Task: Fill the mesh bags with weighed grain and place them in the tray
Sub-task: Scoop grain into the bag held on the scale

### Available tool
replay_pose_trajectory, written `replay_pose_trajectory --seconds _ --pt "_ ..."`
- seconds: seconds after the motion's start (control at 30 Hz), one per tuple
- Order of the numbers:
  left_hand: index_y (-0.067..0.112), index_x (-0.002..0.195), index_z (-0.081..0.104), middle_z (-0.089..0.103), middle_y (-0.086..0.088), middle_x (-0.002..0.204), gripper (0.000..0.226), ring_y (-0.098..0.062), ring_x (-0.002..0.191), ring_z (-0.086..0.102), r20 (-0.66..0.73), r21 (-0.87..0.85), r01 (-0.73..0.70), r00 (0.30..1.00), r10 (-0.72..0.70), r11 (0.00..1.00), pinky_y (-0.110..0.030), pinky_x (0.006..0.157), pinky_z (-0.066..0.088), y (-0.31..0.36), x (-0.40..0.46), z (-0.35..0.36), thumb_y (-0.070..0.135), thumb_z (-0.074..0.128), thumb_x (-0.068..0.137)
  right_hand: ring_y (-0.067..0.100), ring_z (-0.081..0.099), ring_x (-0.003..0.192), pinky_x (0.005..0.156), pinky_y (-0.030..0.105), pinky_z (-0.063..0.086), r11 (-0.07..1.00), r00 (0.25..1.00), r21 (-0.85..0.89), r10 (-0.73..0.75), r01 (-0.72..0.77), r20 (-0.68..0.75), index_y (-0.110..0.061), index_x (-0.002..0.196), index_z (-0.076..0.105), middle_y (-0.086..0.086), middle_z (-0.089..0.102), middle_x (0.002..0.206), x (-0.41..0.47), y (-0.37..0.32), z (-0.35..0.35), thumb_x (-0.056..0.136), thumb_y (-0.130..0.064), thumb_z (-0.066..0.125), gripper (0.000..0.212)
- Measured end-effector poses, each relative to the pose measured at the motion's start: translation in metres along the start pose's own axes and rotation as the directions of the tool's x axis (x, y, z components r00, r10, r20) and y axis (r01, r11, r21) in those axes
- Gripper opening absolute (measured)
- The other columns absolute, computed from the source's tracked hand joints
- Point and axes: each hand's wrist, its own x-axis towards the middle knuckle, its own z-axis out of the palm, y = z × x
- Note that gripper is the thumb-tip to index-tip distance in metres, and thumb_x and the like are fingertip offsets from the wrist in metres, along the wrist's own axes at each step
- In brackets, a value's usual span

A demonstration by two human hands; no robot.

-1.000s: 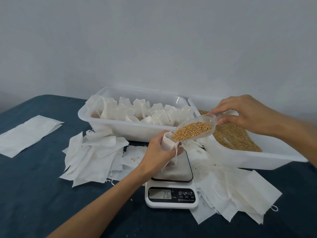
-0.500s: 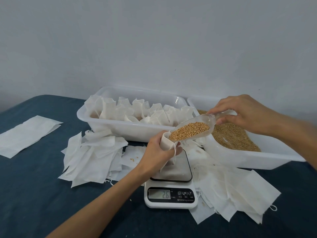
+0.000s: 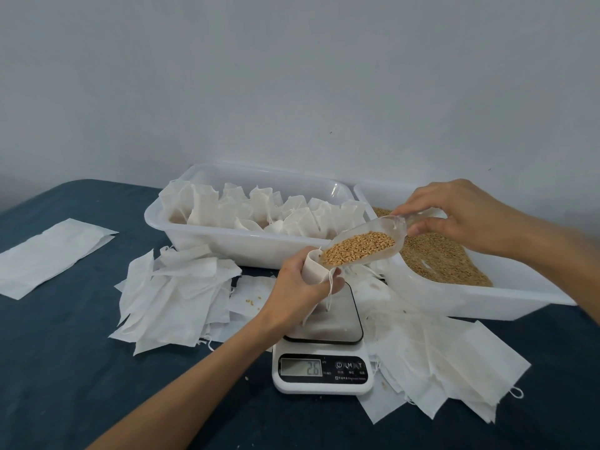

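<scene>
Your left hand, centre of the frame, has its fingers curled round a small white mesh bag, holding the mouth up and open just above the scale. The bag's bottom hangs down to the scale's platform; whether it touches is hard to tell. The display reads 2.6.

Your right hand, right of centre, pinches the handle of a clear scoop between thumb and fingers. The scoop is loaded with golden grain, tilted down to the left, its lip right at the bag's mouth.

Behind the scoop at the right sits the white grain tub, grain heaped along its floor. Upper centre is the white tray, packed with filled bags standing upright in rows.

Empty bags lie in a loose heap left of the scale and another heap to its lower right, on the dark blue table. A flat white sheet lies apart at the far left. A few stray grains sit on a bag beside your left wrist.
</scene>
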Motion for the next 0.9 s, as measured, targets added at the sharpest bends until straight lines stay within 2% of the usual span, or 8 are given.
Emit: replay_pose_trajectory --seconds 0.37,0.5,0.7,0.8,0.9 --pt "0.005 0.119 0.069 0.074 -0.008 0.109 0.031 -0.004 0.099 0.074 0.001 0.004 0.003 1.0 -0.003 1.0 -0.014 0.074 0.057 0.0007 -0.0017 -0.0001 -0.01 0.07 0.092 0.004 0.06 0.106 0.098 0.052 0.044 1.0 1.0 -0.014 0.005 -0.005 -0.002 -0.034 0.114 0.075 -0.023 0.069 0.101 0.0018 0.0022 0.0002 0.087 -0.023 0.076 0.03" --pt "0.005 0.118 0.069 0.075 -0.005 0.107 0.03 -0.006 0.099 0.074 0.006 0.007 0.001 1.0 -0.001 1.0 -0.016 0.079 0.058 0.0013 -0.0013 -0.0005 -0.01 0.07 0.092 0.002 0.06 0.106 0.098 0.05 0.044 1.0 1.0 0.002 -0.004 0.004 -0.003 -0.033 0.114 0.075 -0.022 0.07 0.101 0.0018 0.0009 0.0012 0.087 -0.02 0.076 0.029" --pt "0.007 0.113 0.07 0.075 -0.002 0.101 0.025 -0.004 0.094 0.073 -0.004 0.022 -0.013 1.0 0.013 1.0 -0.015 0.077 0.057 0.0027 -0.0012 -0.0003 -0.006 0.073 0.092 0.003 0.06 0.106 0.1 0.05 0.043 1.0 1.0 -0.004 -0.002 0.002 -0.001 -0.032 0.115 0.075 -0.022 0.069 0.101 0.0017 0.0008 0.0002 0.088 -0.021 0.076 0.029" --pt "0.01 0.112 0.07 0.077 0.005 0.096 0.022 -0.004 0.094 0.074 -0.003 0.012 -0.015 1.0 0.015 1.0 -0.016 0.077 0.057 0.0031 -0.001 -0.0001 -0.001 0.074 0.094 0.003 0.061 0.105 0.099 0.048 0.045 1.0 1.0 0.004 -0.009 0.009 -0.003 -0.031 0.115 0.075 -0.021 0.07 0.102 0.0018 0.0002 0.0013 0.088 -0.021 0.076 0.029" --pt "0.011 0.112 0.071 0.078 0.01 0.094 0.022 -0.003 0.094 0.073 0.002 0.022 -0.012 1.0 0.012 1.0 -0.015 0.073 0.056 0.0025 -0.0017 -0.0004 0.0 0.075 0.093 0.004 0.06 0.106 0.101 0.052 0.043 1.0 1.0 -0.007 -0.001 0.001 -0.001 -0.033 0.115 0.074 -0.023 0.069 0.102 0.002 0.001 0.0013 0.088 -0.022 0.075 0.029"
